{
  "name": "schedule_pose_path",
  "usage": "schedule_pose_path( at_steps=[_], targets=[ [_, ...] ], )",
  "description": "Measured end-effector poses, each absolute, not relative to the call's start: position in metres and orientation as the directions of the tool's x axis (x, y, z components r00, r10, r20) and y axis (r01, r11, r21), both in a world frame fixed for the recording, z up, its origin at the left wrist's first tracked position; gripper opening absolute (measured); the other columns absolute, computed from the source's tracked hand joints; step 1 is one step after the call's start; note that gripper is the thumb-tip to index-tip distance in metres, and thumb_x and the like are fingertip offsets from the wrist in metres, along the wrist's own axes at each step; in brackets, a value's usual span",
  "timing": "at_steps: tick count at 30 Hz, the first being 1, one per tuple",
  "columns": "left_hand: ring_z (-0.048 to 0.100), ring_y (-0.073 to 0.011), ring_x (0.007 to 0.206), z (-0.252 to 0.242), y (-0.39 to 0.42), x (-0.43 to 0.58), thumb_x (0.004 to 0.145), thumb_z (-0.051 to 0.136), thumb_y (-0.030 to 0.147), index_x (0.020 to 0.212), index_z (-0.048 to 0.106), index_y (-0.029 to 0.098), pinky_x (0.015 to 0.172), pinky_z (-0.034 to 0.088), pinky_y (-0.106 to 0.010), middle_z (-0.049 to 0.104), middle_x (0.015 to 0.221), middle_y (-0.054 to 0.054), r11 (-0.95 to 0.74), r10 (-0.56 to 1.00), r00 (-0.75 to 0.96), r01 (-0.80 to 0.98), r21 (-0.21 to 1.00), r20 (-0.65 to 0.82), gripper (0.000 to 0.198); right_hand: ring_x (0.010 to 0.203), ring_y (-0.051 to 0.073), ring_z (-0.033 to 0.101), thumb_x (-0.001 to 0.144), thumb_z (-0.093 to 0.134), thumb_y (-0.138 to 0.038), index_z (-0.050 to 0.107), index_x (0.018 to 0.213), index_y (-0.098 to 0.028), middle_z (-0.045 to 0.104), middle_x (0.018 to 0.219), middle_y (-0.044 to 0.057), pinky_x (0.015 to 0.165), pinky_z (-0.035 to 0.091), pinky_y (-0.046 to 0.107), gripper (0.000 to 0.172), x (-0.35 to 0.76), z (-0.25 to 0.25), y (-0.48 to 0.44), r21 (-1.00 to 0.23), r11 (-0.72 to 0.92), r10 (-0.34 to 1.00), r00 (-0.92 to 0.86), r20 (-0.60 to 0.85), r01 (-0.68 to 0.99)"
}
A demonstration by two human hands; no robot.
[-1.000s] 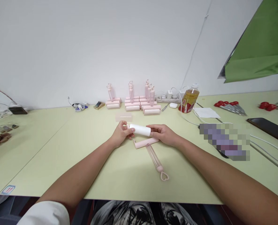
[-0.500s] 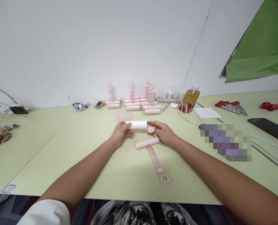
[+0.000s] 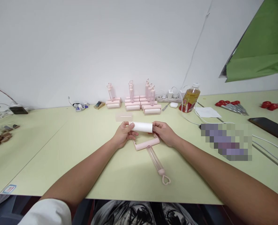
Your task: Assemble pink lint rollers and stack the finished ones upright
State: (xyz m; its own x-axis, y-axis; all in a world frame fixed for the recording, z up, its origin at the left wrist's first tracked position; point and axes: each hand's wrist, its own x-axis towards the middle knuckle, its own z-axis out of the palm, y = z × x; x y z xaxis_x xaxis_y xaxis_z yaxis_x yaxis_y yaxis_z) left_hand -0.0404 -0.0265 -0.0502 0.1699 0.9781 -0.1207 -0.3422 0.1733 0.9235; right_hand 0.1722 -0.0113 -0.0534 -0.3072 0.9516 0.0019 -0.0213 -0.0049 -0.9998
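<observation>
**Bright, even light; wide-angle bend at the edges**

Soft, bright light fills the frame, the white wall [image 3: 82, 47] evenly lit without glare. Shadows are faint: a pale one lies on the table [image 3: 47, 150] under the hands at centre. The table's edges curve and the forearms stretch toward the lower corners. A pixelated block [image 3: 226, 142] masks the right middle. Focus is sharp at centre, softer at far left.

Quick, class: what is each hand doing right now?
Left hand: closed on the left end of the white roll.
Right hand: closed on the roll's right end.
</observation>
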Motion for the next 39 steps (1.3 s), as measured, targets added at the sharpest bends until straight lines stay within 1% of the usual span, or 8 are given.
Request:
schedule_pose_path(
  at_steps=[4,9,16,20,23,28,33,39],
  targets=[
    [0.069,-0.0162,0.061,-0.046,-0.026,-0.039,0.073,0.074,0.041,0.087,0.042,0.019,0.046,0.054,-0.022,0.065,0.077,-0.002,0.228,0.972,0.146,-0.407,0.884,-0.183,0.041,0.053,0.011,0.055,0.075,0.061,-0.03,0.057,0.074,-0.019,0.064,0.062,-0.002,0.05,0.044,0.022,0.012,0.171,-0.055,-0.009,-0.998,0.061,0.971,-0.232,0.052,0.031],
    [0.065,-0.0115,0.059,-0.046,-0.022,-0.042,0.064,0.076,0.018,0.087,0.042,0.02,0.049,0.051,-0.02,0.067,0.081,-0.002,0.17,0.985,0.052,-0.401,0.9,-0.162,0.041,0.078,0.02,0.07,0.078,0.061,-0.023,0.062,0.091,-0.019,0.073,0.086,0.007,0.084,0.055,0.039,0.014,0.173,-0.049,-0.008,-0.971,-0.049,0.979,-0.206,-0.001,-0.233],
    [0.066,-0.0216,0.09,-0.05,-0.029,-0.041,0.077,0.066,0.033,0.086,0.064,0.018,0.072,0.056,-0.036,0.064,0.117,-0.011,-0.238,0.971,0.067,0.107,0.965,0.231,0.017,0.095,0.027,0.071,0.087,0.048,-0.026,0.06,0.112,-0.016,0.072,0.111,0.016,0.096,0.05,0.05,0.03,0.175,-0.038,-0.021,-0.896,-0.212,0.907,-0.421,-0.031,-0.391],
    [0.056,-0.027,0.119,-0.045,-0.047,-0.033,0.082,0.064,0.03,0.107,0.069,0.024,0.1,0.044,-0.042,0.062,0.128,-0.01,-0.552,0.829,0.308,0.307,0.776,0.467,0.026,0.1,0.027,0.07,0.091,0.041,-0.028,0.062,0.111,-0.014,0.07,0.115,0.017,0.098,0.049,0.049,0.033,0.173,-0.034,-0.029,-0.873,-0.311,0.845,-0.531,-0.072,-0.376],
    [0.063,-0.0242,0.103,-0.042,-0.051,-0.033,0.087,0.059,0.035,0.096,0.072,0.024,0.093,0.046,-0.037,0.069,0.112,-0.008,-0.579,0.814,0.31,0.377,0.723,0.491,0.019,0.098,0.025,0.071,0.091,0.04,-0.025,0.064,0.109,-0.015,0.068,0.121,0.016,0.096,0.052,0.045,0.032,0.173,-0.032,-0.032,-0.855,-0.35,0.826,-0.556,-0.09,-0.382],
    [0.067,-0.0225,0.082,-0.031,-0.02,-0.078,0.084,0.061,0.047,0.09,0.072,0.022,0.076,0.049,-0.031,0.073,0.099,-0.007,-0.389,0.877,0.087,0.704,0.594,0.472,0.027,0.084,0.024,0.073,0.089,0.044,-0.021,0.057,0.119,-0.018,0.068,0.119,0.015,0.083,0.058,0.044,0.033,0.178,-0.029,-0.032,-0.861,-0.287,0.897,-0.432,-0.088,-0.42],
    [0.061,-0.0289,0.111,-0.023,0.019,-0.143,0.095,0.038,0.034,0.097,0.071,0.019,0.091,0.045,-0.039,0.064,0.126,-0.01,-0.037,0.923,0.03,0.999,0.01,0.383,0.037,0.079,0.024,0.074,0.089,0.043,-0.015,0.057,0.116,-0.016,0.074,0.102,0.013,0.075,0.06,0.041,0.03,0.181,-0.028,-0.032,-0.856,-0.261,0.921,-0.379,-0.083,-0.447],
    [0.059,-0.0296,0.116,-0.045,0.034,-0.158,0.095,0.036,0.032,0.106,0.071,0.02,0.096,0.044,-0.042,0.061,0.131,-0.009,-0.099,0.961,0.111,0.993,-0.059,0.253,0.039,0.075,0.024,0.074,0.086,0.044,-0.012,0.058,0.108,-0.013,0.075,0.092,0.013,0.073,0.06,0.041,0.026,0.179,-0.03,-0.033,-0.866,-0.237,0.932,-0.355,-0.074,-0.44]
  ],
)
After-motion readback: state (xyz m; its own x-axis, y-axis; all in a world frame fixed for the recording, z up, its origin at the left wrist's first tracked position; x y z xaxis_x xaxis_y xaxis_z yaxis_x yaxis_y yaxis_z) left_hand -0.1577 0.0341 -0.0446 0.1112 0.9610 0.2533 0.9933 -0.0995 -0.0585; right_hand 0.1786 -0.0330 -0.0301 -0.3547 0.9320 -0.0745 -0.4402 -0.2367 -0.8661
